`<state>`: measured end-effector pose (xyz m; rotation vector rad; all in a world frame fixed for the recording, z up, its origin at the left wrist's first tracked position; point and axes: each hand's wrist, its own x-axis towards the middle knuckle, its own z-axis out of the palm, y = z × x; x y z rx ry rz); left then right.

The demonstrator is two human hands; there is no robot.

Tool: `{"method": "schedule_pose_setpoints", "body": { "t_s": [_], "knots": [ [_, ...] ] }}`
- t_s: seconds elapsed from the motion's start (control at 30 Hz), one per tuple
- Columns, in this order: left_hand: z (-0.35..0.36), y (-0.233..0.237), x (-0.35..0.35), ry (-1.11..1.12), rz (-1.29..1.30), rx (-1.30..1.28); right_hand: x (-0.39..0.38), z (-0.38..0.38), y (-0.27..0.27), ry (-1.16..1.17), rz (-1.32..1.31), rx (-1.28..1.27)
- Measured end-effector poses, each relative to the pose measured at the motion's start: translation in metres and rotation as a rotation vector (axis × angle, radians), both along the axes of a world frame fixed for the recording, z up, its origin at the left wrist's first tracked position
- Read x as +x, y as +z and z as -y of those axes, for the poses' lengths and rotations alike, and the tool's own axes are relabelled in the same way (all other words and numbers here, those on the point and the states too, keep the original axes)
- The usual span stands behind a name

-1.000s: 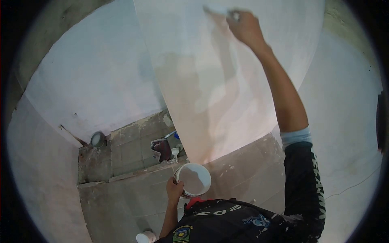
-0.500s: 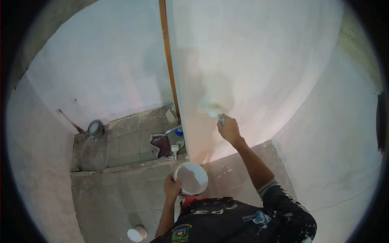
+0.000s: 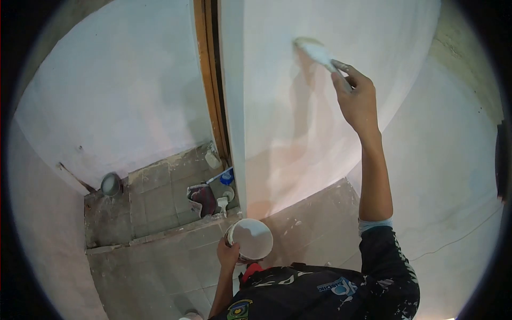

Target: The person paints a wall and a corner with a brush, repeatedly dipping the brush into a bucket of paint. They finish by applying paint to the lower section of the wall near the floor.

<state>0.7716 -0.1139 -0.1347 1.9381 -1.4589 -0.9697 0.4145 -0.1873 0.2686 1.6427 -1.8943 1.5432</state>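
Note:
High against the white wall (image 3: 272, 101), my right hand (image 3: 356, 98) grips the handle of a paintbrush (image 3: 316, 52). The bristles, coated in white, point up and left and appear to touch the wall. Near my waist, my left hand (image 3: 228, 253) holds a round bucket (image 3: 253, 240) by its left rim. White paint shows inside the bucket, with a paler patch at its right side. The fingers of my left hand are partly hidden by the rim.
A wooden door frame (image 3: 209, 85) runs beside the wall's left edge. On the tiled floor beyond lie a dark red and grey bag-like item (image 3: 201, 199), a second white brush (image 3: 222, 205), a blue lid-like item (image 3: 227, 176) and a grey pot (image 3: 111, 184). A low step (image 3: 165, 232) crosses there.
My right hand has carried the brush upward and slightly right along the wall. The view has shifted a little; my left hand still keeps the bucket near my waist.

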Motion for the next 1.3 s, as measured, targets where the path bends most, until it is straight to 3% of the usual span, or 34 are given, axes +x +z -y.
{"method": "schedule_pose_setpoints", "body": {
  "t_s": [0.07,0.2,0.27,0.33,0.4,0.43,0.5,0.67,0.87,1.0,1.1,1.17,1.2,1.27,1.3],
  "knots": [
    [0.002,0.0,0.006,-0.024,-0.026,-0.018,0.017,0.002,-0.02,-0.043,-0.027,0.014],
    [0.01,-0.016,0.016,-0.093,-0.022,-0.178,0.017,0.024,-0.189,0.053,-0.155,0.126],
    [0.016,-0.013,0.019,-0.086,-0.023,-0.168,0.019,0.012,-0.235,0.141,0.029,0.502],
    [0.017,-0.007,0.023,-0.078,-0.017,-0.148,0.008,0.007,-0.282,0.241,0.065,0.547],
    [0.021,0.0,0.027,-0.089,-0.04,-0.103,0.009,-0.002,-0.305,0.267,0.39,0.84],
    [0.022,0.0,0.029,-0.061,-0.044,-0.077,0.018,-0.007,-0.303,0.285,0.379,0.872],
    [0.015,-0.007,0.032,-0.07,-0.122,-0.219,0.042,-0.026,-0.292,0.352,0.817,1.026],
    [-0.001,0.003,0.041,0.039,-0.071,-0.068,0.086,-0.049,-0.299,0.544,0.83,1.151],
    [-0.017,0.0,0.069,0.112,-0.011,0.013,0.121,-0.056,-0.317,0.747,0.582,1.342],
    [-0.026,-0.013,0.089,0.189,-0.011,-0.105,0.146,-0.054,-0.315,0.801,0.542,1.396],
    [-0.029,0.008,0.102,0.2,0.035,-0.096,0.165,-0.05,-0.327,0.901,0.614,1.319],
    [-0.027,0.018,0.108,0.193,0.076,-0.049,0.177,-0.047,-0.346,1.132,0.386,1.079],
    [-0.026,0.02,0.111,0.191,0.078,-0.041,0.178,-0.047,-0.352,1.146,0.386,1.08],
    [-0.026,0.022,0.119,0.199,0.091,-0.038,0.198,-0.04,-0.336,1.213,0.055,1.055],
    [-0.024,0.017,0.122,0.202,0.067,-0.081,0.207,-0.038,-0.335,1.228,0.056,1.048]
  ]
}}
